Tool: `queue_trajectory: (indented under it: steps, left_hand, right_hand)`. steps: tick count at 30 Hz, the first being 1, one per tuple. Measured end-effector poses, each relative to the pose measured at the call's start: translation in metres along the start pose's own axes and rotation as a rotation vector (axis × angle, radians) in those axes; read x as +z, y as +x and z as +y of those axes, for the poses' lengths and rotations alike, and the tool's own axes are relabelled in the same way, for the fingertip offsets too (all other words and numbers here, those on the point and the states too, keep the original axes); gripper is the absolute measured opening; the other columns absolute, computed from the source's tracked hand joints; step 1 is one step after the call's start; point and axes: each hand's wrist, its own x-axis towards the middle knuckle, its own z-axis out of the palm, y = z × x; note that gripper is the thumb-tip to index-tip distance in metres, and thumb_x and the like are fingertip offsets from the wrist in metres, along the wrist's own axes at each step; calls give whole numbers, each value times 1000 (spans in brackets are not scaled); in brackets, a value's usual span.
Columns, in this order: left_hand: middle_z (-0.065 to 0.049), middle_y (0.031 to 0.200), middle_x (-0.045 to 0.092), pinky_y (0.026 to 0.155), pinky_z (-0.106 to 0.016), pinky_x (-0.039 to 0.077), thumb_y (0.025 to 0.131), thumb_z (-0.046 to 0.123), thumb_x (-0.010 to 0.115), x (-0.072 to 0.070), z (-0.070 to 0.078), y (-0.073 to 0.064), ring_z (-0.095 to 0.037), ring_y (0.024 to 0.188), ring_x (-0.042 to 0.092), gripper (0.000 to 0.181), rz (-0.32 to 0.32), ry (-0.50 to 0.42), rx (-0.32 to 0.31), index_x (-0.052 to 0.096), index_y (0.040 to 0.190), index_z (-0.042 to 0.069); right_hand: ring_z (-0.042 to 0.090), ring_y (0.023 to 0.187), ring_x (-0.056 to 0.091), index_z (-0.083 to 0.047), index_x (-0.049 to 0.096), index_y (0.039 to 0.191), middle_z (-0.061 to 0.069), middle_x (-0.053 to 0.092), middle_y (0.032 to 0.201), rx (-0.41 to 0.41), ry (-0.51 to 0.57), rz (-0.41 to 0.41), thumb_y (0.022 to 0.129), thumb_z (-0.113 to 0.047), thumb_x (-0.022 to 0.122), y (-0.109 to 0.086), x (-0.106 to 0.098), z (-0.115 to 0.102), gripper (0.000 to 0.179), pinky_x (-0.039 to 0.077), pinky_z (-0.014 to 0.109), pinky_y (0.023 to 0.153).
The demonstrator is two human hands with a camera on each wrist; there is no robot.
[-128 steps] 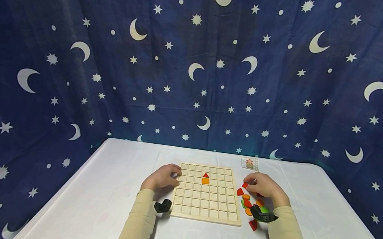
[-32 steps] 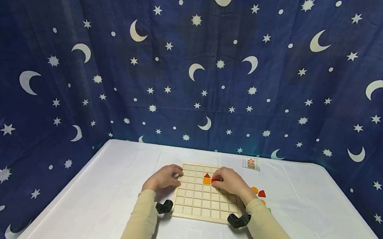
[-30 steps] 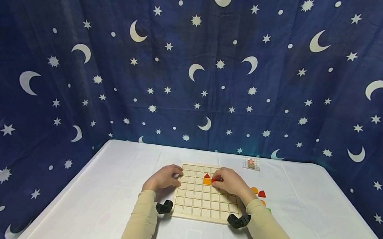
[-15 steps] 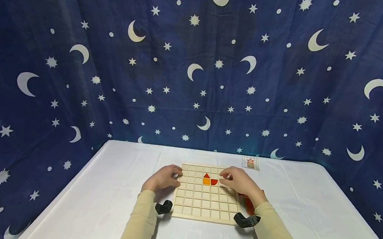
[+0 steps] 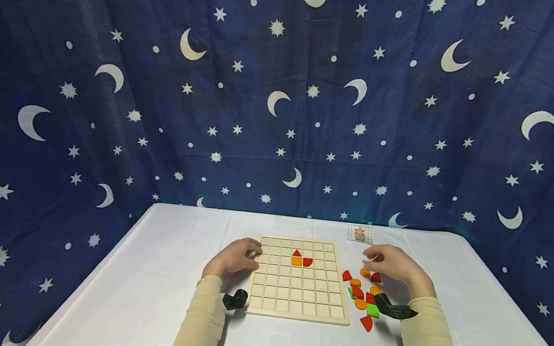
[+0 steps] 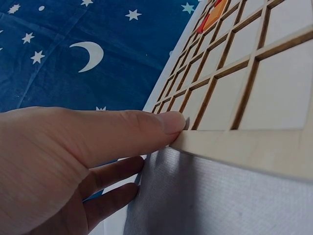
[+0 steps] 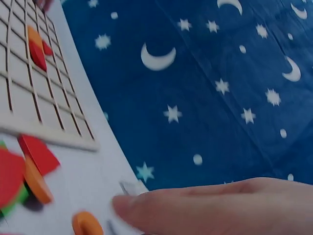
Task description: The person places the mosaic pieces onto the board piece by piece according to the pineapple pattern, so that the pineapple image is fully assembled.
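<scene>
My left hand (image 5: 234,257) rests at the left edge of a wooden grid board (image 5: 293,315). In the left wrist view its thumb (image 6: 161,125) touches the board's rim, the other fingers extended. Seated in the grid are a red triangle (image 5: 297,253), an orange square (image 5: 296,262) below it and a red quarter circle (image 5: 307,262) on the square's right. Over the loose pieces right of the board, my right hand (image 5: 392,264) hovers with relaxed fingers and nothing held. Nearest its fingertips lie an orange round piece (image 5: 365,272) and a red piece (image 5: 376,278).
Several red, orange and green pieces, among them a green piece (image 5: 372,311) and a red quarter circle (image 5: 366,322), lie heaped right of the board. A printed picture card (image 5: 360,234) lies behind them on the white tablecloth (image 5: 191,226). A starry blue curtain (image 5: 243,108) hangs behind.
My right hand has let go of the red quarter circle beside the orange square and moved right, off the board, to above the loose pieces. My left hand stays at the board's edge.
</scene>
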Motion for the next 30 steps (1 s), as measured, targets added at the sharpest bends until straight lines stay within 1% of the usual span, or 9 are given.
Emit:
queue_trajectory:
  steps: [3, 5, 8, 13, 19, 22, 24, 27, 30]
  left_hand:
    - [-16, 133, 57, 110, -49, 37, 80, 7, 77, 0, 0, 0, -37, 129, 48, 39, 1, -5, -5, 68, 117, -2]
    - [-16, 134, 57, 111, -49, 37, 80, 7, 77, 0, 0, -1, -37, 130, 48, 39, 3, -8, -9, 68, 117, -2]
    - [-15, 134, 57, 111, -48, 37, 80, 7, 77, 0, 0, 0, -36, 130, 47, 39, 3, -14, -20, 68, 117, -1]
    - [-15, 134, 57, 111, -48, 37, 80, 8, 77, 1, 0, 0, -36, 130, 48, 39, 2, -7, -24, 68, 117, -1]
    - [-14, 134, 57, 111, -48, 37, 80, 8, 77, 0, 1, 0, -35, 130, 47, 39, -2, -12, -33, 68, 117, -1]
    - [-14, 134, 57, 111, -48, 37, 80, 8, 77, 0, 1, 0, -35, 130, 48, 39, -3, -12, -33, 68, 117, -1]
    - [-14, 134, 57, 111, -48, 37, 80, 8, 77, 1, 1, 0, -35, 130, 47, 40, -2, -13, -36, 68, 117, 0]
    - [-14, 134, 57, 112, -48, 36, 80, 8, 77, 1, 0, 0, -35, 131, 47, 39, -2, -18, -35, 68, 117, 0]
    - [-14, 134, 57, 111, -48, 37, 80, 8, 77, 0, 0, 0, -35, 130, 47, 39, 1, -19, -28, 68, 117, 0]
  right_hand:
    - [22, 87, 60, 0, 68, 109, 7, 68, 98, 27, -1, -64, 83, -16, 75, -4, -2, 7, 32, 53, 50, 87]
    - [20, 84, 57, -3, 69, 104, 3, 67, 95, 48, -2, -93, 82, -15, 77, -6, -2, 11, 26, 53, 48, 86]
    - [19, 79, 53, -5, 67, 98, 1, 64, 88, 49, 0, -122, 81, -14, 78, -7, -2, 15, 22, 52, 42, 80]
    - [18, 76, 50, -6, 64, 92, 0, 58, 79, 45, 7, -142, 79, -17, 80, -10, -3, 15, 23, 44, 32, 71]
    - [19, 74, 48, -7, 60, 88, 2, 53, 76, 128, -11, -116, 77, -20, 80, -10, 2, 8, 26, 40, 30, 65]
    - [19, 75, 49, -7, 61, 90, 2, 56, 79, 104, -16, -100, 77, -13, 78, -6, 5, 7, 23, 46, 33, 68]
    - [20, 77, 52, -5, 63, 95, 3, 60, 85, 74, -10, -89, 78, -9, 77, -3, 6, 9, 23, 52, 38, 75]
    - [21, 81, 54, -3, 64, 101, 4, 64, 92, 56, -8, -71, 78, -6, 76, 0, 6, 12, 27, 55, 44, 83]
    - [21, 81, 53, -1, 63, 102, 5, 62, 90, 70, -17, -66, 78, -8, 77, 1, 6, 14, 28, 55, 43, 81]
